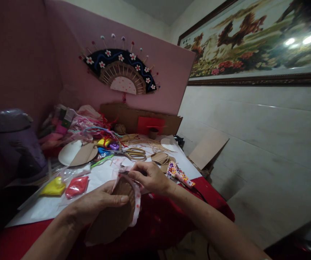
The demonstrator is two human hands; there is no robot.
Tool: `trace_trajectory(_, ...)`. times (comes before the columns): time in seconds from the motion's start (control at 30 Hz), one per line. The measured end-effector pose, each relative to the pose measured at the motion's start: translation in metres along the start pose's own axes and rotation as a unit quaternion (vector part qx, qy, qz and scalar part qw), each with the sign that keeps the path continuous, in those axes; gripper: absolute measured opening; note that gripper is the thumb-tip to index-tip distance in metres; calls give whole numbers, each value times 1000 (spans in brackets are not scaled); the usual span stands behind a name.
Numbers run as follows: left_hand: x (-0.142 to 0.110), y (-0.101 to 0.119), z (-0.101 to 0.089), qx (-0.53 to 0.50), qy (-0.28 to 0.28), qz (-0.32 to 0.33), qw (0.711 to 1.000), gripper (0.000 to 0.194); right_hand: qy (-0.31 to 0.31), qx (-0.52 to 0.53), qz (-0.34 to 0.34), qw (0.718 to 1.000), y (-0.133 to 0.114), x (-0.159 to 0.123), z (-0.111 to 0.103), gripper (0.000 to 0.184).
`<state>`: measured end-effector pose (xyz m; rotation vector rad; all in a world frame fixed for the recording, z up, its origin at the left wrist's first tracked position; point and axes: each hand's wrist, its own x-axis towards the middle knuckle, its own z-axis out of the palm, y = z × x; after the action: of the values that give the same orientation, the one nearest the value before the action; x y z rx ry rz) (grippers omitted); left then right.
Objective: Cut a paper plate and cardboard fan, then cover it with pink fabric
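A brown piece of cardboard (pixel 114 220) with a rounded edge is tilted up in front of me. My left hand (pixel 105 198) grips it, thumb laid across its face. White fabric with red dots (pixel 137 207) wraps over the far and right edge of the cardboard. At the top of that edge my right hand (pixel 147 177) pinches the fabric between thumb and fingers. Just beyond my hands lie gold-handled scissors (pixel 136 154). A glue gun with a flower pattern (pixel 178 174) rests to the right of my right hand.
On the white sheet sit yellow (pixel 52 186) and red (pixel 76 186) clay packets, a half-white round board (pixel 78 153) and several thin sticks (pixel 136 139). Fabric and cords (pixel 76 124) are heaped at the back left, near a purple bin (pixel 16 144). A decorated fan (pixel 122 68) hangs behind.
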<state>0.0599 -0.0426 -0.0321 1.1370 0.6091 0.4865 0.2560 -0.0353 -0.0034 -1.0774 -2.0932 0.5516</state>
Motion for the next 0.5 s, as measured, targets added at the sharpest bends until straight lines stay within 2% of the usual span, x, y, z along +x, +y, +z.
trace_trajectory(0.23,-1,0,-1,7,10,-5,1000,30,-22,-15,12,1000,-6,4,-1,26)
trace_trajectory(0.4,-1,-1,-1,6,-5,-5,1000,30,-8,-16,3,1000,-6,4,0,27)
trace_trajectory(0.5,-1,-1,-2,8,11,-7,1000,34,-1,-17,-8,1000,-4,3,-1,28)
